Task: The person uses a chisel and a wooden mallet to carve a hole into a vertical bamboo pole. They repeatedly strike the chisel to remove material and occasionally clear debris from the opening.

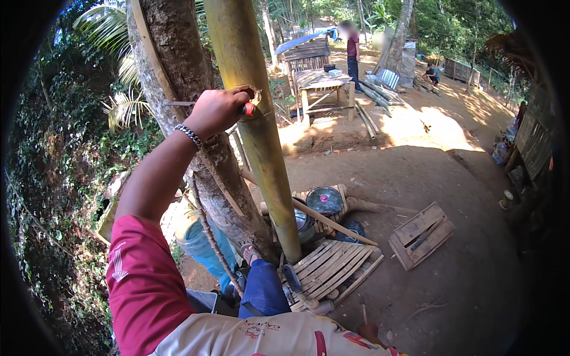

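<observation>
A thick yellow-green bamboo pole [270, 157] stands upright beside a tree trunk. High up on it, my left hand [219, 111] is closed round a red-handled knife [248, 109]; a flat, narrow blade sticks out on the left side of the fist. The fingers are against the pole, at a rough, splintered notch [256, 95] cut into its wall. Low at the bottom edge, my right hand [369, 333] hangs beside my body, mostly hidden by my shirt. From its fingers a thin, light stick-like thing [364, 311] points up.
At the pole's foot lies a bamboo slat platform [335, 267]. Behind it sit a lidded pot [325, 200] and a slanting stick [332, 221]. A wooden frame [421, 235] lies on the dirt to the right. A bamboo table [323, 89] and two people are farther off; a leafy slope drops at left.
</observation>
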